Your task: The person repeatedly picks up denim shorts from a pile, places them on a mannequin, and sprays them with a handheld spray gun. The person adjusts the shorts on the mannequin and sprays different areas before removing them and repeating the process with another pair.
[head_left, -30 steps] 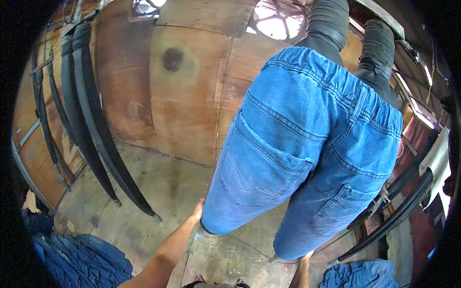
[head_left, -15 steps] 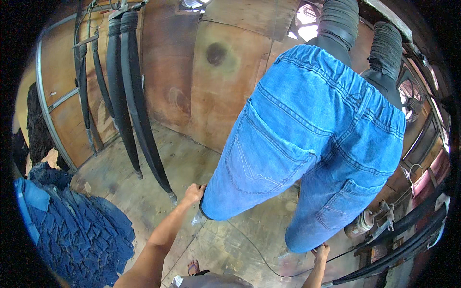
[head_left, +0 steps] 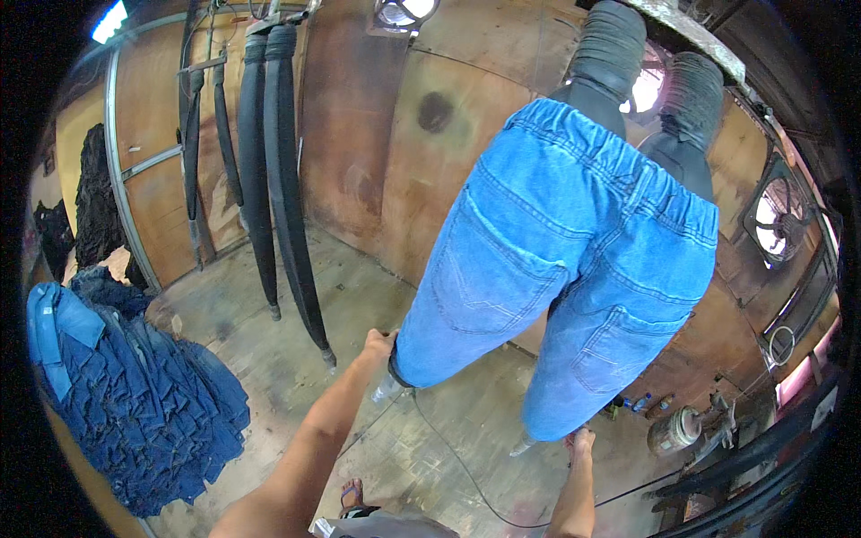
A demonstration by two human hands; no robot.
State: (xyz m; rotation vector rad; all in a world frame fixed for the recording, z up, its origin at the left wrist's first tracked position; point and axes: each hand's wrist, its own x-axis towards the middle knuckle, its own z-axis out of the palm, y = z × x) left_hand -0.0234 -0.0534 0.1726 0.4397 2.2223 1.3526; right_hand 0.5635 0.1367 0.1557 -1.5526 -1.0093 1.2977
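A pair of blue jeans (head_left: 502, 260) with an elastic waistband hangs, back pockets toward me, on two black inflated leg forms (head_left: 610, 72). My left hand (head_left: 381, 343) is closed at the outer edge of the left leg's hem, fingertips partly hidden by the cloth. Lower down and to the right, my right hand (head_left: 581, 438) pinches the outer side of the other hem. Clear plastic-looking tips of the forms poke out below both hems.
A large heap of dark blue denim (head_left: 152, 412) lies at left. Limp black leg forms (head_left: 291, 197) hang near the wooden wall (head_left: 439, 161). At right are a metal can (head_left: 674, 430), black tubes (head_left: 762, 475) and a fan (head_left: 780, 220). A cable (head_left: 466, 484) crosses the floor.
My view has shifted, so the jeans sit further left and more of the right wall shows. Both hands stay at the hems.
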